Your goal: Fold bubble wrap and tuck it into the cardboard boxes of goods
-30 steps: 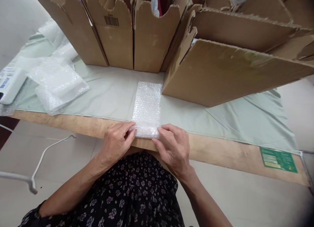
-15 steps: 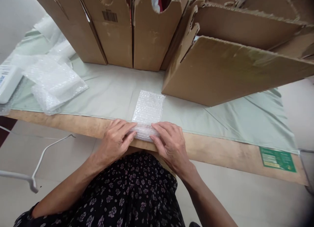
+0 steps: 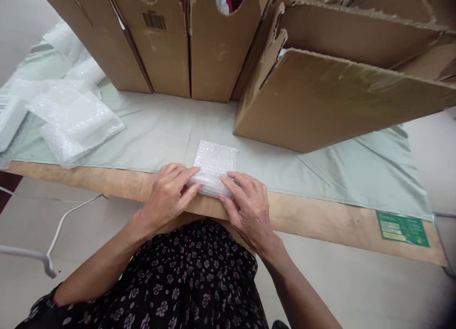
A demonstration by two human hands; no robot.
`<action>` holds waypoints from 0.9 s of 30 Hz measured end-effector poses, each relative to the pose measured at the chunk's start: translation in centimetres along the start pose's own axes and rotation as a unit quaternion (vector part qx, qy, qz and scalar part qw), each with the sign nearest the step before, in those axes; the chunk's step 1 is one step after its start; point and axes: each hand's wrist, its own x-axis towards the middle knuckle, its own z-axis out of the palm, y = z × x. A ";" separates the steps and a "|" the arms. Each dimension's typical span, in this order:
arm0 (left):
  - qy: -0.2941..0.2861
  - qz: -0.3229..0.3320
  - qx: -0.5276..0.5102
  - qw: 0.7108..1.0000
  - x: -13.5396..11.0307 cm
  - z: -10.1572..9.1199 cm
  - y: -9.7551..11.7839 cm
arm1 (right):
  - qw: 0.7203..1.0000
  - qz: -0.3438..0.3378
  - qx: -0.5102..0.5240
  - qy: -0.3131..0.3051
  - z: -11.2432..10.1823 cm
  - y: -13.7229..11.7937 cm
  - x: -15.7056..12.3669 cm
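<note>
**Bubble wrap roll sitting right on the bench edge**

Both grips are grasping the same thing. The left grip (image 3: pixel 167 196) and right grip (image 3: pixel 249 208) are pinning down the rolled-up near end of a bubble wrap strip (image 3: pixel 215 165), with fingers lying flat across the top and thumbs tucked where I can't see them. The roll is sitting right at the near edge of the bench (image 3: pixel 320 220), partly on bare wood. The flat tail of the strip is lying ahead on the pale green cloth (image 3: pixel 160 134).

Further out, cardboard boxes (image 3: pixel 320 101) are standing along the back, one leaning low just beyond the strip. A pile of bubble wrap pieces (image 3: pixel 74 120) is lying off to the left.

My worry is that this stuff is springy and slick. If one side is pressing harder than the other, the roll could be going crooked or springing loose. Being this close to the edge, it could be sliding off into the lap.
</note>
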 end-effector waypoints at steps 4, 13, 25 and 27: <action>0.037 -0.065 0.061 0.995 1.5 0.9 -0.2 | 0.997 -0.038 -0.056 -0.039 0.3 0.3 1.0; 0.030 -0.322 -0.476 0.818 -2.4 -0.1 4.3 | 0.980 0.120 0.160 -0.003 0.2 -0.9 1.5; -0.114 -0.273 -0.450 0.843 -0.3 1.1 6.1 | 0.924 0.195 0.326 -0.047 -4.0 0.7 0.7; -0.119 -0.263 -0.414 0.863 -0.1 1.2 6.7 | 0.919 0.201 0.335 -0.051 -4.4 0.6 0.8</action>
